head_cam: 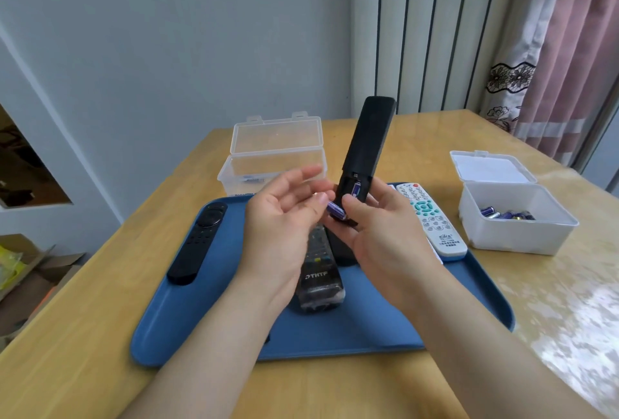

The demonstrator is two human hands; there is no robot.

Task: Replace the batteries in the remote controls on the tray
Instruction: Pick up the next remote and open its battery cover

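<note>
At the wooden table [97, 335] by a grey wall [167, 50], your right hand [378, 234] grips a black remote [368, 137]; your open left hand [278, 217] touches a battery [336, 211].

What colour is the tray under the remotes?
Blue; the tray shows best in the head view.

Right hand [378, 234] grips the black remote [366, 140] nearly upright; left hand [281, 217] touches a purple battery [336, 211].
</note>
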